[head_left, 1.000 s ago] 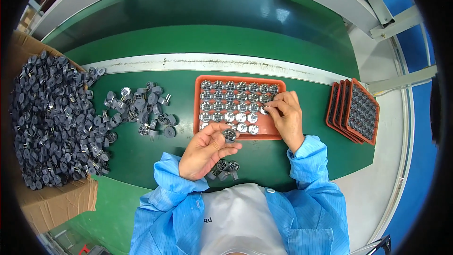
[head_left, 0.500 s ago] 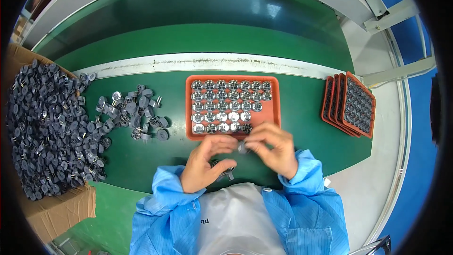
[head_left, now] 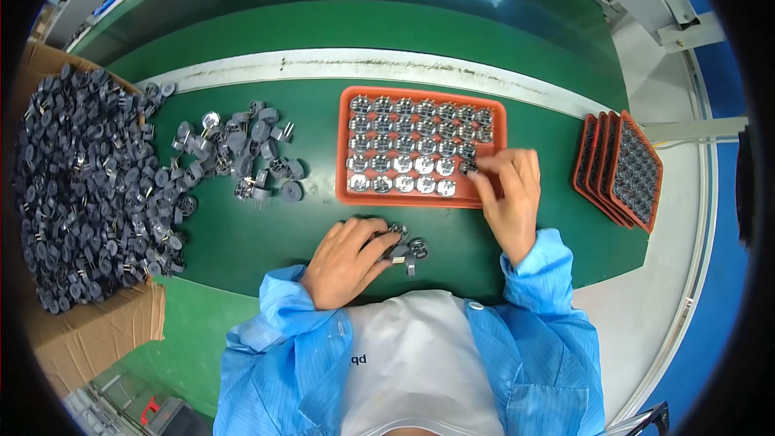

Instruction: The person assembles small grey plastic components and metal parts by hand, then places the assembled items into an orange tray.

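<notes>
On the green mat, the right hand (head_left: pixel 508 194) pinches a small round part (head_left: pixel 469 167) at the right side of the orange tray (head_left: pixel 342 145), beside the filled rows. Nearer, the left hand (head_left: pixel 347 254) curls over a few loose grey parts (head_left: pixel 409 248), fingers touching them.

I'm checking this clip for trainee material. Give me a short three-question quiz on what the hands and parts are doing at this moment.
1. True or false: the right hand is at the right end of the orange tray.
2. Which thing is the left hand touching? A) the stack of spare trays B) a small cluster of grey parts near the body C) the cardboard box
3. Fill in: the big heap of grey parts lies to the person's ____.

Key: 1 true; 2 B; 3 left.
</notes>
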{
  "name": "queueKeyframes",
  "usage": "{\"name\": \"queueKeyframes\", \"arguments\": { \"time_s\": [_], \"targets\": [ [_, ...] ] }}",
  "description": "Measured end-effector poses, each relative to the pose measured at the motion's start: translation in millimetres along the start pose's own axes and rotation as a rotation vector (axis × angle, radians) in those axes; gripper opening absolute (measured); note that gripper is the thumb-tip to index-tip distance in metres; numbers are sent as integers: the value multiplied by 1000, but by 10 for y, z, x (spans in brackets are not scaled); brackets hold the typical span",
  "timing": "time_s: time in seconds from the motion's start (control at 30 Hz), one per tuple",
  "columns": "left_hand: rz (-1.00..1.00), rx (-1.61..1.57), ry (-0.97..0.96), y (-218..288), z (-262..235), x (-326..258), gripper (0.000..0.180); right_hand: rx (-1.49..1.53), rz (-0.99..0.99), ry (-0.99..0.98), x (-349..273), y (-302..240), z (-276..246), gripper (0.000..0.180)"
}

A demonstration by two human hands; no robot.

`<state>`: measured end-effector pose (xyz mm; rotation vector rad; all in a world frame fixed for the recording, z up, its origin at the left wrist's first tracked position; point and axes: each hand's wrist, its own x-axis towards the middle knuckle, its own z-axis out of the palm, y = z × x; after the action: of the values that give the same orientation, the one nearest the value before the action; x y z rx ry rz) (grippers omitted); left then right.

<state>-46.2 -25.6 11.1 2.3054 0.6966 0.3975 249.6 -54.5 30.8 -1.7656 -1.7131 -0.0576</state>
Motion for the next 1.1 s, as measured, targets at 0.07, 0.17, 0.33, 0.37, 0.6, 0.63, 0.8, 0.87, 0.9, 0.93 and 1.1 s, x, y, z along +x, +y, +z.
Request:
{"name": "queueKeyframes", "arguments": {
  "time_s": [0.07, 0.17, 0.33, 0.37, 0.6, 0.63, 0.8, 0.87, 0.9, 0.93, 1.1],
  "targets": [
    [10, 7, 75, -20, 63, 26, 50, 272, -78, -194, -103, -156, -152, 20],
    [-2, -12, 93, -16, 77, 81, 50, 394, -8, -526, -316, -412, -222, 30],
    [-6, -27, 58, 87, 60, 104, 51, 443, -73, -576, -518, -466, -7, 35],
    [31, -17, 52, 95, 77, 116, 52, 458, -72, -557, -553, -462, 36, 34],
    [69, -106, 75, -5, 190, 132, 39, 603, 28, -514, -618, -409, 109, 16],
    [69, -97, 76, -12, 199, 127, 37, 613, 74, -518, -609, -404, 94, 15],
    [75, -117, 107, -10, 186, 117, 31, 623, 269, -438, -563, -411, -37, 12],
    [92, -93, 100, -6, 174, 127, 31, 560, 293, -332, -509, -381, -81, 10],
    [97, -86, 95, -4, 173, 134, 31, 501, 251, -254, -464, -341, -95, 9],
    [101, -77, 89, 1, 173, 140, 31, 453, 212, -176, -418, -298, -114, 8],
    [91, -33, 51, 29, 171, 141, 40, 178, 36, -119, -127, 57, -131, 14]
  ]
}}
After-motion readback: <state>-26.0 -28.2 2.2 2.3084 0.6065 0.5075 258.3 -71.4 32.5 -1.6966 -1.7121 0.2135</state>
